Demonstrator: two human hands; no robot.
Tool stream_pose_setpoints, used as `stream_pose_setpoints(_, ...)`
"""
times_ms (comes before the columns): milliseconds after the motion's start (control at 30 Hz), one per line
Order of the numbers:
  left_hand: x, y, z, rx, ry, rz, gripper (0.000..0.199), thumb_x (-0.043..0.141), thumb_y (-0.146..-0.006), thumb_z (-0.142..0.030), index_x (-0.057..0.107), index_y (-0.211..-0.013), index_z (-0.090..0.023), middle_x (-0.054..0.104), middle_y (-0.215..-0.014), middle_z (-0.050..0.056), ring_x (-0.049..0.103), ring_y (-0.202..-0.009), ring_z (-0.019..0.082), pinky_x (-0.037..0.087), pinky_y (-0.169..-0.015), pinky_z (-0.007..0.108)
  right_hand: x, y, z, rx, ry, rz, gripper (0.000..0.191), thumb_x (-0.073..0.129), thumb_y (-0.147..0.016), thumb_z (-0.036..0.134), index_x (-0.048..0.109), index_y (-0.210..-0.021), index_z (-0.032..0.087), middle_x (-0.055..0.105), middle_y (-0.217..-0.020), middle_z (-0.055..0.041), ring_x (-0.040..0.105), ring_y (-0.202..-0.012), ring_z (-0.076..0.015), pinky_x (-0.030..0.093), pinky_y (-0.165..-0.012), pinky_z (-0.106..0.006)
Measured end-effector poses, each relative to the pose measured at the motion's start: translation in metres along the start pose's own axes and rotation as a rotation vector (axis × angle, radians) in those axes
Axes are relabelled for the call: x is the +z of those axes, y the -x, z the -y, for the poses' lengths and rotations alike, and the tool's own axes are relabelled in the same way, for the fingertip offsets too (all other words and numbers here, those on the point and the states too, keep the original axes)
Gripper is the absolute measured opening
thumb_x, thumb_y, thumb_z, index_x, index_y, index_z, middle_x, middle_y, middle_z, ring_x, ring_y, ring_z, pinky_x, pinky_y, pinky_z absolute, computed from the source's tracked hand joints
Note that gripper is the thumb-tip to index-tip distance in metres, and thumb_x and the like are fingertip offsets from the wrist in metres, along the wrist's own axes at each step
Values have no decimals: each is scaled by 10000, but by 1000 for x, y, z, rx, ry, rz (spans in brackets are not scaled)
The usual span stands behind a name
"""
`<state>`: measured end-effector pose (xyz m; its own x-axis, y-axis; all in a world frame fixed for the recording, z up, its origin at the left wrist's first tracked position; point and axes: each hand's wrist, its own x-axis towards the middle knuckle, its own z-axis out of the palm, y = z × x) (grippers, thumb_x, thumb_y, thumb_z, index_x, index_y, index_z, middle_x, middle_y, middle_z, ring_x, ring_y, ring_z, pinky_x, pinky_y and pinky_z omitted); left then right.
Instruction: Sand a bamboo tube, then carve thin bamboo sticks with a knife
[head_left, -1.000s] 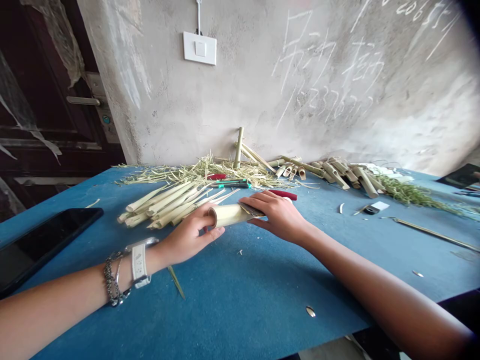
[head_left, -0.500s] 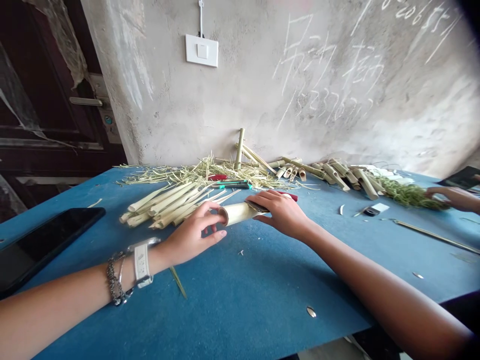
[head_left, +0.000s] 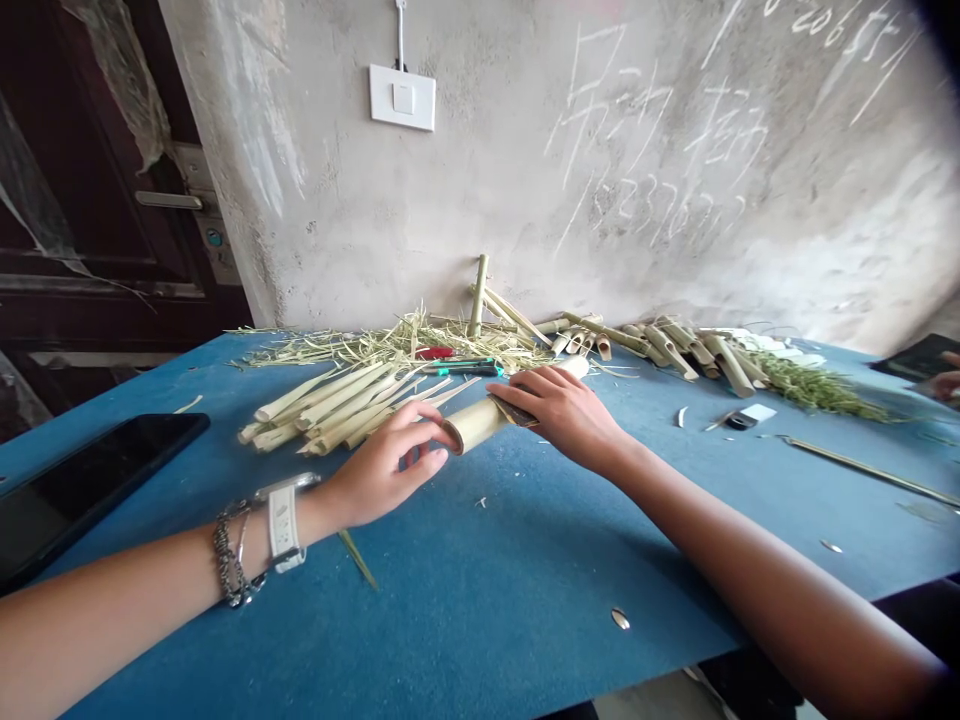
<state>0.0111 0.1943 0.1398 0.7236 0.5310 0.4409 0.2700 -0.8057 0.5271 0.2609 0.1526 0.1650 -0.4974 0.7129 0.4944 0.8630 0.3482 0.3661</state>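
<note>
A pale bamboo tube (head_left: pixel 478 426) lies slanted over the blue table, its open end toward the left. My left hand (head_left: pixel 401 455) holds that end, fingers curled at the rim and the thumb below. Over the tube's middle, my right hand (head_left: pixel 566 410) presses a dark, thin sheet that looks like sandpaper (head_left: pixel 514 410) against its surface. The far end of the tube (head_left: pixel 576 367) shows beyond my right hand. Beside my left hand lies a bundle of split bamboo pieces (head_left: pixel 330 405).
Bamboo shavings (head_left: pixel 375 340) are heaped along the wall, with a green-handled tool (head_left: pixel 465 368) before them. Several bamboo tubes (head_left: pixel 671 350) and a green shredded pile (head_left: pixel 810 385) lie at the right. A black phone (head_left: pixel 97 490) rests at the left. Another person's hand (head_left: pixel 946 385) is at the right edge.
The tube has tilted, its far end now farther up and visible past my right hand. The other person's hand has left the green pile toward the right edge.
</note>
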Motion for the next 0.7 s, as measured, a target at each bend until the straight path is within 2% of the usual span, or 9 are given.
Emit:
stream_pose_setpoints(67, -1, 0, -1, 8, 14, -78, 214, 365, -884, -336, 517, -802, -209, 493, -1003, 52, 519, -880, 193, 449, -727, 305, -4, 1, -3, -6, 58, -18, 410, 475, -875, 148, 479, -1267, 270, 590, -1106, -52, 508, -1012, -220, 396, -926, -416)
stream_pose_setpoints(133, -1, 0, -1, 9, 32, -145, 223, 336, -896, -345, 447, -760, -206, 479, -933, 48, 507, -787, 172, 443, -666, 308, -7, 3, -5, -28, 96, -34, 418, 439, -887, 128, 474, -1267, 297, 578, -1139, -44, 480, -1070, -223, 326, -1000, -463)
stream_pose_setpoints(267, 0, 0, 0, 23, 30, -168, 216, 303, -912, -328, 438, -805, -197, 467, -902, 35, 463, -686, 135, 433, -650, 308, -13, 0, -8, -94, 129, -64, 452, 368, -900, 76, 467, -1251, 342, 564, -1166, -12, 456, -1116, -199, 214, -1070, -515)
stream_pose_setpoints(467, 1, 1, 3, -7, 39, -129, 223, 311, -921, -349, 454, -863, -187, 458, -921, 28, 457, -701, 121, 439, -648, 280, -41, -29, -15, -333, 152, 36, 452, 330, -892, 31, 496, -1181, 336, 573, -1122, 30, 462, -1120, -163, 242, -1074, -516)
stream_pose_setpoints(567, 2, 2, 6, -8, 46, -134, 220, 321, -924, -347, 461, -875, -184, 461, -924, 27, 448, -713, 118, 435, -650, 267, -53, -42, -11, -380, 244, 58, 470, 324, -878, 0, 487, -1169, 331, 566, -1124, 49, 430, -1166, -160, 215, -1076, -546)
stream_pose_setpoints(700, 3, 1, 9, 12, 42, -145, 230, 322, -923, -337, 469, -860, -172, 468, -912, 33, 444, -693, 108, 427, -640, 257, -55, -50, 0, -519, 245, 107, 445, 344, -853, -40, 532, -1092, 285, 571, -1107, 51, 457, -1134, -120, 271, -1079, -448)
